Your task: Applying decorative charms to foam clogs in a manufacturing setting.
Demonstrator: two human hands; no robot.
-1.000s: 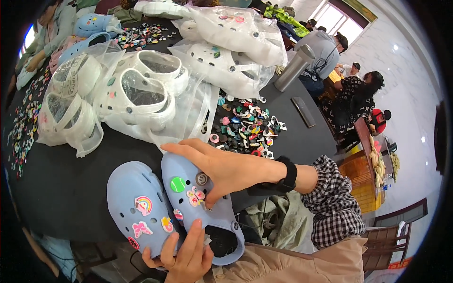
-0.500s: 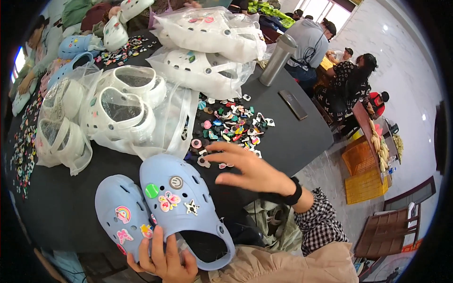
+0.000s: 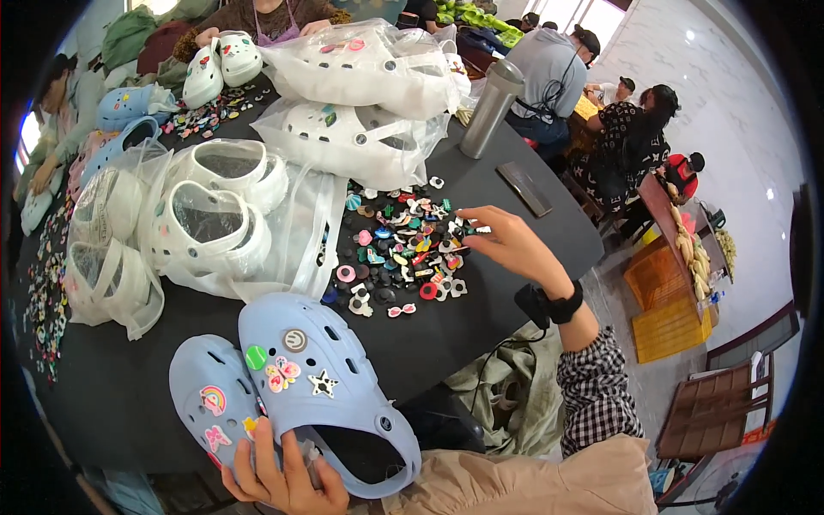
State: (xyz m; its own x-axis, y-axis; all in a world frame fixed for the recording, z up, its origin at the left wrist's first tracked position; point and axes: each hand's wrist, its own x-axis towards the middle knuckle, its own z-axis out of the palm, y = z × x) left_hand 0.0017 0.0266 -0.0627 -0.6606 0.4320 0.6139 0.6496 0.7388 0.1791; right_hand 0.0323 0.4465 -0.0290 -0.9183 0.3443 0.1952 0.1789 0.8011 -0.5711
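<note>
Two light-blue clogs lie side by side at the front of the table. The right blue clog carries a green ball charm, a grey smiley, a butterfly and a black-edged star. On the left blue clog sit a rainbow charm, a pink one and a yellow one. My left hand grips the right clog near its foot opening, its fingers also lying against the left clog. My right hand is over the right edge of a pile of shoe charms, fingers apart, with nothing visible in it.
Bagged white clogs stand on the left and in a stack behind. A steel flask and a dark phone are at the right. More charms line the left edge. A co-worker across the table is near white clogs.
My right hand has moved from above the blue clogs, away and to the right, to the charm pile. My left hand stays on the clogs. The view has shifted a little.
</note>
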